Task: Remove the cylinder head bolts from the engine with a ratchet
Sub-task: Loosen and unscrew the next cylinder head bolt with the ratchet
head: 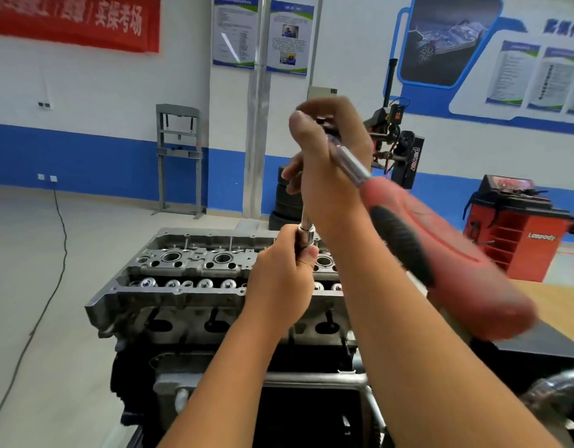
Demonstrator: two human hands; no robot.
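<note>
The engine (pixel 182 286) stands in front of me with its bare cylinder head (pixel 195 258) on top. A chrome extension bar with a socket (pixel 306 232) stands upright over the head's right part. My left hand (pixel 282 279) grips the socket end low down. My right hand (pixel 327 156) is curled over the ratchet head at the top of the bar. The ratchet's red and black handle (pixel 440 253) sticks out toward me on the right, blurred. No bolt is visible under the hands.
A wooden bench top (pixel 560 305) lies at the right, with a red equipment cabinet (pixel 518 227) behind it. Stacked tyres (pixel 287 202) and a tyre machine (pixel 398 147) stand beyond the engine. A grey press frame (pixel 179 156) is by the wall. A cable (pixel 52 270) runs across the floor on the left.
</note>
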